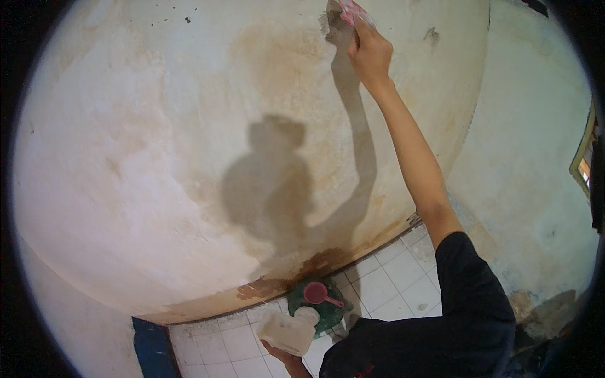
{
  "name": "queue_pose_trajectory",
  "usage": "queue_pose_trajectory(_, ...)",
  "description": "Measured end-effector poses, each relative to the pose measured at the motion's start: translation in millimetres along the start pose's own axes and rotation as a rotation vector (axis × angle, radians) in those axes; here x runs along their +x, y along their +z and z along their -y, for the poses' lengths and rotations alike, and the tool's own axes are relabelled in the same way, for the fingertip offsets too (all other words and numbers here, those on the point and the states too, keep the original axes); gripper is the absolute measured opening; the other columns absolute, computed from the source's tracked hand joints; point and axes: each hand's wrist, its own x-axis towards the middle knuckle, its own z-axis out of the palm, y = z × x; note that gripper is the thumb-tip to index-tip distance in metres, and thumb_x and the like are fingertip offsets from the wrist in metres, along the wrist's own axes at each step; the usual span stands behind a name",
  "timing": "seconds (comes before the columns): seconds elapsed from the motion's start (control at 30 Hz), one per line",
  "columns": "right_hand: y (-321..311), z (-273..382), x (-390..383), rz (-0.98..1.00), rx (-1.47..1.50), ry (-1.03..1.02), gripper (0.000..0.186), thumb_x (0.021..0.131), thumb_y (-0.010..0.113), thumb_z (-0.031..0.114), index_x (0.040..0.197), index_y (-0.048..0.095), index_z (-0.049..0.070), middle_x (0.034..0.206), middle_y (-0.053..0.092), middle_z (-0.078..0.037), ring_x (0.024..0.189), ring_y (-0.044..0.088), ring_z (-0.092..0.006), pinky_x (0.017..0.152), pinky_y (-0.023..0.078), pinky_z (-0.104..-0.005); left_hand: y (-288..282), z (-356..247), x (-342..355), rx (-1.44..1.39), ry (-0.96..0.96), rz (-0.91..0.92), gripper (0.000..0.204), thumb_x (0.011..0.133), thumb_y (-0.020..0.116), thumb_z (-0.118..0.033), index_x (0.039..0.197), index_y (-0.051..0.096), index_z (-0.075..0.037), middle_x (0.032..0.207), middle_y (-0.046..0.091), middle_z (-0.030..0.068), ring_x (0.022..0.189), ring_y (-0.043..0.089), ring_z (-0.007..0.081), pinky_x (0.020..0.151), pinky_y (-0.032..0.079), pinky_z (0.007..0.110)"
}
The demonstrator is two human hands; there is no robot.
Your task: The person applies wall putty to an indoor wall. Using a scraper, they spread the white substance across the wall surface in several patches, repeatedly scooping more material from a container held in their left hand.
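My right hand [372, 53] is raised high on the stained wall [208, 126], its fingers closed on a thin red-and-white piece [355, 12] that looks like plastic. The top of that piece runs out of view. Just left of it lies a rough dark grey patch [334, 28] on the wall. Low down, my left hand [280, 354] grips a whitish tub [287, 331] from below and its left side. Pale matter seems to lie in the tub, but I cannot make out what it is.
Beyond the tub, a pink dipper [315, 293] lies on a dark green object [328, 315] beside the wall. A small white round thing [307, 316] is beside the tub. White tiles [394, 274] cover the floor. A second wall [535, 126] stands at right; a blue panel [153, 346] is lower left.
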Motion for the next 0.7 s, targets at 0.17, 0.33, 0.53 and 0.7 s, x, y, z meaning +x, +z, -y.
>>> queue_pose_trajectory(0.17, 58.6, 65.2, -55.1, 0.434, -0.016, -0.121, 0.034, 0.076, 0.058, 0.008, 0.109, 0.066, 0.008, 0.084, 0.069, -0.015, 0.072, 0.066, -0.0344, 0.062, 0.054, -0.0431, 7.7, 4.1, 10.7, -0.017, -0.016, 0.004, 0.067, 0.095, 0.031, -0.061, 0.140, 0.042, -0.013, 0.135, 0.051, 0.0123, 0.119, 0.053, 0.0344, 0.098, 0.046, 0.053)
queue_pose_trajectory(0.33, 5.1, 109.9, -53.0, 0.384, 0.329, -0.190, 0.036, 0.076, 0.060, 0.012, 0.112, 0.066, 0.011, 0.084, 0.069, -0.015, 0.063, 0.065, -0.0320, 0.057, 0.054, -0.0403, -0.4, 2.3, 27.1, 0.016, -0.007, 0.114, 0.067, 0.093, 0.038, -0.061, 0.141, 0.041, -0.014, 0.135, 0.051, 0.0116, 0.122, 0.050, 0.0347, 0.102, 0.042, 0.055)
queue_pose_trajectory(0.53, -6.3, 1.9, 35.2, 0.049, -0.014, -0.023, 0.013, 0.077, 0.061, 0.014, 0.087, 0.069, 0.009, 0.064, 0.063, -0.015, 0.055, 0.063, -0.0322, 0.050, 0.049, -0.0405, 32.8, 18.9, 21.2, -0.013, -0.006, 0.117, 0.066, 0.094, 0.038, -0.060, 0.140, 0.041, -0.013, 0.135, 0.050, 0.0122, 0.122, 0.049, 0.0350, 0.103, 0.041, 0.054)
queue_pose_trajectory(0.7, 33.1, 72.3, -46.2, 0.360, 0.116, -0.287, 0.014, 0.077, 0.056, 0.010, 0.087, 0.064, 0.004, 0.074, 0.065, -0.016, 0.064, 0.064, -0.0334, 0.052, 0.049, -0.0446, 33.4, 22.2, 17.2, 0.016, 0.001, 0.180, 0.066, 0.094, 0.037, -0.060, 0.141, 0.041, -0.013, 0.137, 0.048, 0.0120, 0.124, 0.048, 0.0348, 0.104, 0.040, 0.052)
